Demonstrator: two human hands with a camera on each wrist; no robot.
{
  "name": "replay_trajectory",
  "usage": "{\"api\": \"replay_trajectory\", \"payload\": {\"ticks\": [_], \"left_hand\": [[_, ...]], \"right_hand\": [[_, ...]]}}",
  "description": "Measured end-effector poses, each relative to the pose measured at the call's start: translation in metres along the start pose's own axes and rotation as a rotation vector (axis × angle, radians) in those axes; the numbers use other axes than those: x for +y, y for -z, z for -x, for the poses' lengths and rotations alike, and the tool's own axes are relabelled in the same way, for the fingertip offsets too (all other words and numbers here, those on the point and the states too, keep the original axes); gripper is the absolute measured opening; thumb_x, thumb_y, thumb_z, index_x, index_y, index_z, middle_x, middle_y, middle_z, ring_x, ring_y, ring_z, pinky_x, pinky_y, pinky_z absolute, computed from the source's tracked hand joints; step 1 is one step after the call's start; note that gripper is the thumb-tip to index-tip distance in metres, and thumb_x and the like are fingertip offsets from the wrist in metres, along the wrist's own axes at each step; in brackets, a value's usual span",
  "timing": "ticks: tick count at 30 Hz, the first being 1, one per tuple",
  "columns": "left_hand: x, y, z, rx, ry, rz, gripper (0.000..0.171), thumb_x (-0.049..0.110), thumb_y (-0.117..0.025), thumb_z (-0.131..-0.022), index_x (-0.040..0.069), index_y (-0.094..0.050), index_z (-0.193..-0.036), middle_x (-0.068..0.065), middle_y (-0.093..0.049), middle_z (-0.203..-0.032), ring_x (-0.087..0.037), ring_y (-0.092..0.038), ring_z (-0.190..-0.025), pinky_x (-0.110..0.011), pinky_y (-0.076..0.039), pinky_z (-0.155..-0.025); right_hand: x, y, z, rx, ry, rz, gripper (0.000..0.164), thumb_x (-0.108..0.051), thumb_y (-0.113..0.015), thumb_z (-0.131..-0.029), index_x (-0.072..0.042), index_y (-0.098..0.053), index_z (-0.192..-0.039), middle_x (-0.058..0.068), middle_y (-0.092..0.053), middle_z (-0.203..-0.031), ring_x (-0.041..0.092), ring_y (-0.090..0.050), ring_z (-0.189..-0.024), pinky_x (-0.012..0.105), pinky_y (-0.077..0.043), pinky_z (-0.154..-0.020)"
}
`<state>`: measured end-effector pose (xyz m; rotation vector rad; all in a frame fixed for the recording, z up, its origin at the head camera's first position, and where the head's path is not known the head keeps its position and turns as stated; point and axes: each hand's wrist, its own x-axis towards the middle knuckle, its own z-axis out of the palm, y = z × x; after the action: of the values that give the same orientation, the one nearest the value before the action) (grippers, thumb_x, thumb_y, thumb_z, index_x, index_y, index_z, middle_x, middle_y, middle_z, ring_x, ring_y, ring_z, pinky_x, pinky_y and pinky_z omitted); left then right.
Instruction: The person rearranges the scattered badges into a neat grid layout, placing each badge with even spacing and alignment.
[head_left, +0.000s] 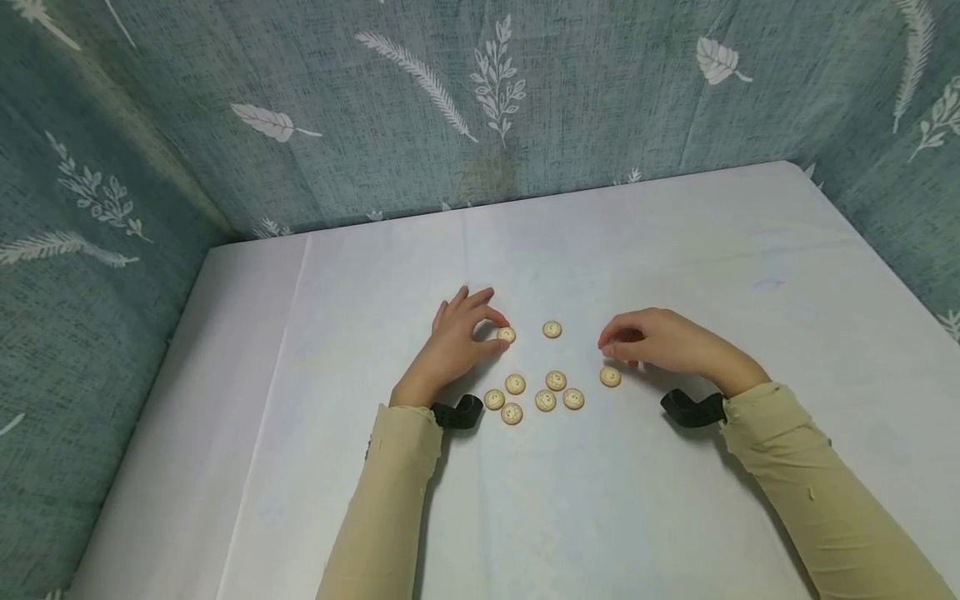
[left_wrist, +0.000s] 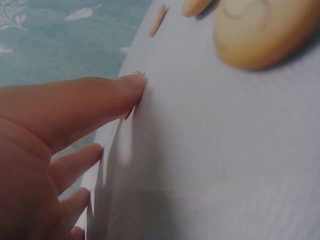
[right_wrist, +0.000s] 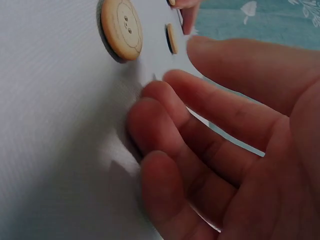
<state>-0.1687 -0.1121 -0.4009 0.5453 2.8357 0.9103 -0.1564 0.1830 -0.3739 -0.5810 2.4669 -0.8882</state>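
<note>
Round wooden buttons with a pale face and darker rim lie on a white cloth. In the head view my left hand (head_left: pixel 453 340) pinches one button (head_left: pixel 506 335) between thumb and forefinger, close to the cloth, the other fingers spread. From the left wrist, the thumb (left_wrist: pixel 100 97) covers most of that button. My right hand (head_left: pixel 663 340) hovers low over the cloth, fingers loosely bent and holding nothing. Just in front of it lies a single button (head_left: pixel 611 377). The right wrist view shows a gap between thumb and fingers, with a two-hole button (right_wrist: pixel 122 30) beyond them.
One lone button (head_left: pixel 552 329) lies between the hands. Nearer me sit two small groups of buttons, one at the left (head_left: pixel 512 413) and one at the right (head_left: pixel 556 380). A teal leaf-patterned curtain (head_left: pixel 360 125) stands behind the white table (head_left: pixel 600 517). Each wrist carries a black camera mount.
</note>
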Motion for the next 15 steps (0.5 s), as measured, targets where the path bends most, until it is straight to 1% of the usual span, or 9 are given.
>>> {"api": "replay_trajectory", "payload": {"ticks": [7,15], "left_hand": [[-0.0005,-0.0004,-0.0012,-0.006,0.006,-0.009,0.02,0.03,-0.068,-0.079,0.023,-0.061,-0.096,0.0,-0.029,-0.143,-0.024,-0.006,-0.135,-0.045,0.002,-0.106],[-0.0017,-0.0011,-0.0014,-0.007,0.003,-0.004,0.02,0.03,-0.068,-0.079,0.023,-0.061,-0.096,0.0,-0.029,-0.143,-0.024,-0.005,-0.135,-0.045,0.002,-0.106]], "right_hand": [[-0.0012,0.0007,0.0008,-0.055,0.0,0.042,0.016,-0.028,-0.063,-0.082,-0.018,-0.064,-0.095,-0.005,-0.06,-0.08,0.013,-0.053,-0.071,0.03,-0.043,-0.064],[-0.0024,0.0009,0.0031,-0.077,0.027,0.086,0.016,-0.026,-0.064,-0.082,-0.017,-0.064,-0.095,-0.007,-0.058,-0.08,0.012,-0.05,-0.077,0.03,-0.04,-0.071]]}}
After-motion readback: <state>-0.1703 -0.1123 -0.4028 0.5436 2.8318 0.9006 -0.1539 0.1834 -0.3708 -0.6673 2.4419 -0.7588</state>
